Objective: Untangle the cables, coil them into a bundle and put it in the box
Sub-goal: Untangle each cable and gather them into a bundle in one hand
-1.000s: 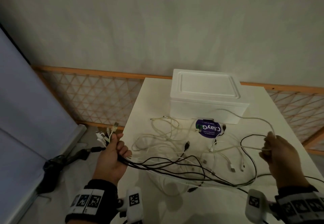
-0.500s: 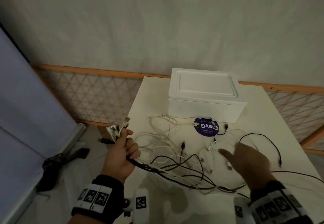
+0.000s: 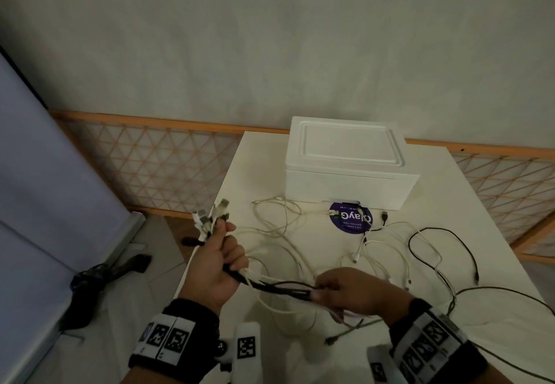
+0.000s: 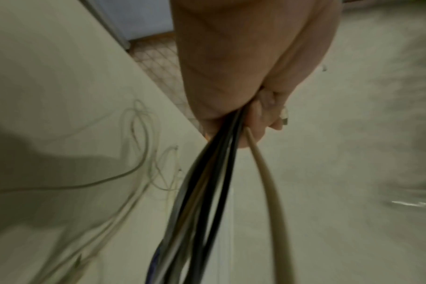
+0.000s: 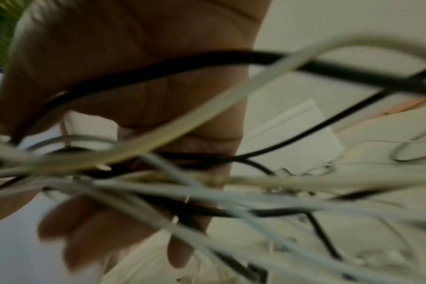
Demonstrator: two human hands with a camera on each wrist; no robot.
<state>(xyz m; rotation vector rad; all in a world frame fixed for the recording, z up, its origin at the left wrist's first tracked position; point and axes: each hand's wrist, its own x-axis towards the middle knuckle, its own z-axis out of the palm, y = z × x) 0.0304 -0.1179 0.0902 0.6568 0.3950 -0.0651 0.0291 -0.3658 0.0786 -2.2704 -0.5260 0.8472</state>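
Observation:
Several black and white cables [image 3: 387, 248] lie tangled across the white table [image 3: 450, 203]. My left hand [image 3: 217, 260] grips a bunch of them near their plug ends [image 3: 210, 215], which stick up above my fist; in the left wrist view the strands [image 4: 207, 192] run out below the fist [image 4: 234, 80]. My right hand [image 3: 348, 292] grasps the same bunch [image 3: 282, 286] a short way along, just right of the left hand; its wrist view shows cables [image 5: 207, 192] crossing the curled fingers [image 5: 105, 226]. The white foam box [image 3: 345, 170] stands closed at the table's far side.
A round purple sticker [image 3: 351, 218] lies on the table in front of the box. An orange lattice fence [image 3: 156, 167] runs behind the table. Dark objects [image 3: 105, 272] lie on the floor to the left. Loose black cable loops [image 3: 444, 251] spread right.
My right hand let go of the white cable at the right, swept left across the tangle and took hold of the bunch near my left hand. The left hand rose slightly.

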